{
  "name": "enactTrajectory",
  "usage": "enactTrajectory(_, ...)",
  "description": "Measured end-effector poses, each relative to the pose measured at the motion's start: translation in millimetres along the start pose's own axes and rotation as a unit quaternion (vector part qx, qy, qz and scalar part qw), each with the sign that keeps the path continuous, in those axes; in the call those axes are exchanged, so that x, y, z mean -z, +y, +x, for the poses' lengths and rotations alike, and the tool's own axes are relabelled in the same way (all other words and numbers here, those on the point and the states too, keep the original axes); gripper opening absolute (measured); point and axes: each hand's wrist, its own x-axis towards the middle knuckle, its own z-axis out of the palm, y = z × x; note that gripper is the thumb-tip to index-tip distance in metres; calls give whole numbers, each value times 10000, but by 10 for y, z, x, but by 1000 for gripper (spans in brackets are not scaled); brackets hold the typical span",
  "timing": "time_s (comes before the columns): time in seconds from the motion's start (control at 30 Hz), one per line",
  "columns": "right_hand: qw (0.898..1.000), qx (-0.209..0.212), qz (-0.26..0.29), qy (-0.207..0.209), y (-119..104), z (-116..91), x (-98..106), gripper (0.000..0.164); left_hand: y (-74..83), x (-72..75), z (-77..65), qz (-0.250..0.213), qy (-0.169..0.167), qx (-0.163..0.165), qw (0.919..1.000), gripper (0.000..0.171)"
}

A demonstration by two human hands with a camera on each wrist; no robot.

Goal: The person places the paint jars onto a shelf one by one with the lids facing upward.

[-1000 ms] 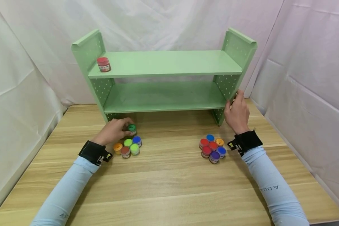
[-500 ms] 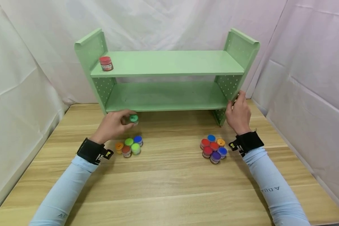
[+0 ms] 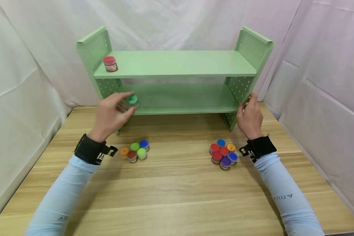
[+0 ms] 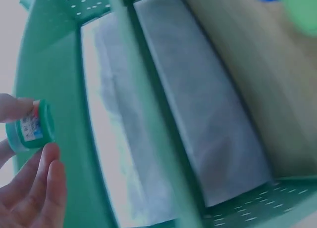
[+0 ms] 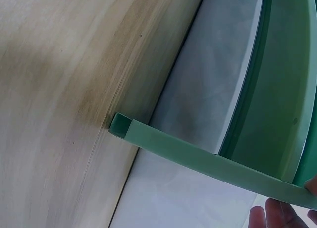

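My left hand [image 3: 109, 113] pinches a small paint jar with a green lid [image 3: 132, 99] between thumb and fingers, up in front of the lower board at the rack's left end. In the left wrist view the jar [image 4: 32, 128] lies tilted, its printed label showing. My right hand [image 3: 250, 117] grips the right side panel of the light green two-tier shelf rack [image 3: 177, 62]; its fingers [image 5: 277, 214] lie on the panel's outer side. A red-lidded jar [image 3: 110, 64] stands alone at the left end of the top board.
On the wooden table [image 3: 177, 193], left of centre, sits a cluster of jars with orange, brown, lime and blue lids [image 3: 142, 153]. Another cluster with red, blue, orange and purple lids [image 3: 225, 162] sits near my right wrist. White cloth [image 3: 171, 23] hangs behind and beside.
My left hand has lifted the green-lidded jar off the table beside the left cluster and up to the lower board. My right hand stays on the side panel.
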Motion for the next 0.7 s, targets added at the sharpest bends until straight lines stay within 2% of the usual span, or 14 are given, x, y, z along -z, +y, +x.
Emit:
enactTrajectory(0.1,10000,22,-16,-4,-4,-4,0,47,45,80,144,2,309,-164,9994,47)
enactTrajectory(0.27,10000,-8,-49,-1,2,-7,5,47,82,165,338,123,626,-362,9973,45)
enactTrajectory(0.5,9999,75,-77,38,10,-8,-31,47,80,194,496,-96,1222,-174,9923,44)
enactTrajectory(0.57,9999,103,-66,54,2,-1,-51,48,73,213,528,-43,1255,-114,9920,44)
enactTrajectory(0.7,9999,89,-44,61,-11,10,-71,47,64,238,575,355,1165,-12,9926,44)
